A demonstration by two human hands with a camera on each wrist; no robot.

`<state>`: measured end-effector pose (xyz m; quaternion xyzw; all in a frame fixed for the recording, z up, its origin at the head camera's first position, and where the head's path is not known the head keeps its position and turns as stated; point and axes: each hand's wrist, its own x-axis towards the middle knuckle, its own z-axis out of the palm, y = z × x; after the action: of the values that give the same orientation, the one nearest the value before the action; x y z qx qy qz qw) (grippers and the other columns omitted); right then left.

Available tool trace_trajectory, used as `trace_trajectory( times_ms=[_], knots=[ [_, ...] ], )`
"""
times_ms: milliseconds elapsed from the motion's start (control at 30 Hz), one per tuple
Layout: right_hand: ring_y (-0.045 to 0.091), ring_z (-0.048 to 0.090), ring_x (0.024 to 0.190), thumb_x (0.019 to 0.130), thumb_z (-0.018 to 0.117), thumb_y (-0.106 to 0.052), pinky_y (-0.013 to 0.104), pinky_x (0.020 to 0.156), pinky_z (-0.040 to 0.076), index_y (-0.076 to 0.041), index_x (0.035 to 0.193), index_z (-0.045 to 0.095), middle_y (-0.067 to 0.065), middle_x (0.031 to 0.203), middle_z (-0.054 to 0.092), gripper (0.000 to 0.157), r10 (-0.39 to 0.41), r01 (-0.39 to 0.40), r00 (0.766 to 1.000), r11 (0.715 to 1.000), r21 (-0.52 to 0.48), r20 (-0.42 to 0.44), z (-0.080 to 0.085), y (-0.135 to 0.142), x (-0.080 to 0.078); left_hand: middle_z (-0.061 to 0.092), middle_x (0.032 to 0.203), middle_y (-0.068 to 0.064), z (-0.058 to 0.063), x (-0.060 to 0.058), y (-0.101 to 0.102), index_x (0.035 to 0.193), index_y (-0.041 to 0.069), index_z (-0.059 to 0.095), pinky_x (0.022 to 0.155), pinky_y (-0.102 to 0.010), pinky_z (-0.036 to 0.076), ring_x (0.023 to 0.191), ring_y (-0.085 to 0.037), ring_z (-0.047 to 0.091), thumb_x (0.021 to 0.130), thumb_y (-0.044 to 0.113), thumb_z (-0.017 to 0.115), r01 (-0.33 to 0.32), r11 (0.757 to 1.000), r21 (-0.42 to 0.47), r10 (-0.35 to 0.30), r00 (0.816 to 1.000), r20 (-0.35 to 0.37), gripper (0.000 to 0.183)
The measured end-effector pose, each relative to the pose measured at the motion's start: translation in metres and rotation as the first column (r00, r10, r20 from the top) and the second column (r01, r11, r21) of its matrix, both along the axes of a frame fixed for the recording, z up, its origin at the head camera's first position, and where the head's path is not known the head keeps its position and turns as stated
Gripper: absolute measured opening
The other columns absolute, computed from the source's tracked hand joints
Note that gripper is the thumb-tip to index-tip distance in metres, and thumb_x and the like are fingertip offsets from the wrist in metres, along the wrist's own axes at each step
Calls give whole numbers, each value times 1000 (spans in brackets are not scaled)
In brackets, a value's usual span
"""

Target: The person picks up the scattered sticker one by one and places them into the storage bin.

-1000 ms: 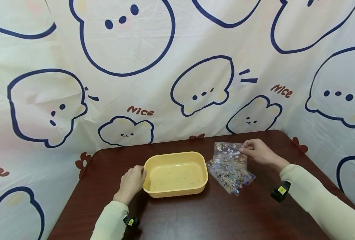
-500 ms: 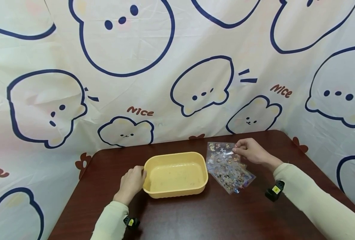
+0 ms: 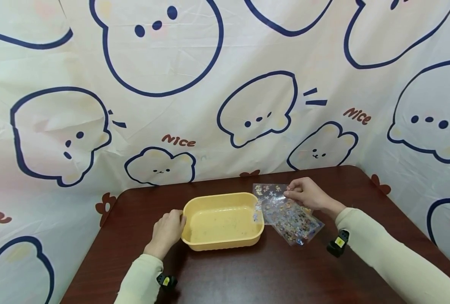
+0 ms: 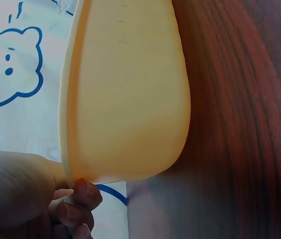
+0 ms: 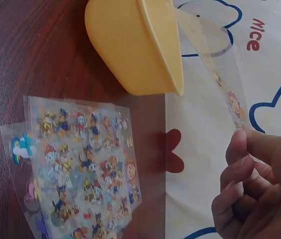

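At the left end of a yellow plastic basin [image 3: 221, 244], my left hand [image 3: 166, 232] grips the rim. The left wrist view shows the thumb and fingers [image 4: 78, 211] pinching the basin's edge [image 4: 125, 89]. My right hand [image 3: 311, 195] pinches a clear sticker sheet [image 3: 272, 202] by its upper right part. This sheet is raised, and its left edge overlaps the basin's right rim in the head view. Below it, more sticker sheets [image 3: 300, 226] lie fanned on the table. Cartoon dogs cover the top sheet of that pile [image 5: 88, 164] in the right wrist view.
The dark brown wooden table [image 3: 240, 278] carries the basin and the sheets. A white cloth [image 3: 171, 114] printed with cartoon outlines hangs behind it and along both sides. A black camera is strapped to each wrist.
My right hand has moved left with the pinched sticker sheet, from above the pile to the basin's right rim. My left hand and the basin have stayed put.
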<state>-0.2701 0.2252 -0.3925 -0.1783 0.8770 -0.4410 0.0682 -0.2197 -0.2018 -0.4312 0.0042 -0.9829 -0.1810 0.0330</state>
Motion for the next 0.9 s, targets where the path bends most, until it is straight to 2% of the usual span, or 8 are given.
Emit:
trace_trajectory(
  times_ms=[267, 400, 667, 900],
  knots=[
    [7, 41, 50, 99, 63, -9, 25, 49, 36, 4, 93, 64, 14, 69, 66, 14, 19, -19, 999, 1000, -7, -39, -3, -12, 0, 74, 99, -18, 0, -1, 0, 123, -1, 68, 60, -41, 50, 69, -21, 65, 101, 21, 59, 3, 1000, -2, -3, 1000, 7, 32],
    [7, 41, 51, 99, 63, -9, 25, 50, 37, 4, 92, 64, 16, 72, 67, 15, 15, -15, 999, 1000, -23, -36, -5, -18, 0, 74, 103, -19, -1, -1, -1, 123, -1, 68, 61, -43, 51, 70, -22, 66, 101, 21, 59, 0, 1000, -4, 0, 1000, 6, 33],
    [7, 39, 47, 98, 64, -10, 22, 46, 34, 1, 89, 63, 10, 68, 68, 14, -22, 22, 1000, 999, -27, 14, -8, -32, -2, 74, 106, -20, 0, -1, -1, 124, -1, 68, 62, -44, 51, 73, -24, 67, 101, 21, 59, -4, 1000, 1, 4, 1000, 4, 33],
    [12, 44, 50, 98, 64, -10, 23, 48, 37, -2, 88, 64, 8, 67, 66, 13, -37, 37, 999, 999, -9, 11, -10, -43, -6, 73, 108, -21, 1, -1, 0, 126, -2, 67, 61, -43, 51, 72, -23, 67, 101, 20, 59, 1, 1000, 7, -1, 1000, 11, 34]
  ],
)
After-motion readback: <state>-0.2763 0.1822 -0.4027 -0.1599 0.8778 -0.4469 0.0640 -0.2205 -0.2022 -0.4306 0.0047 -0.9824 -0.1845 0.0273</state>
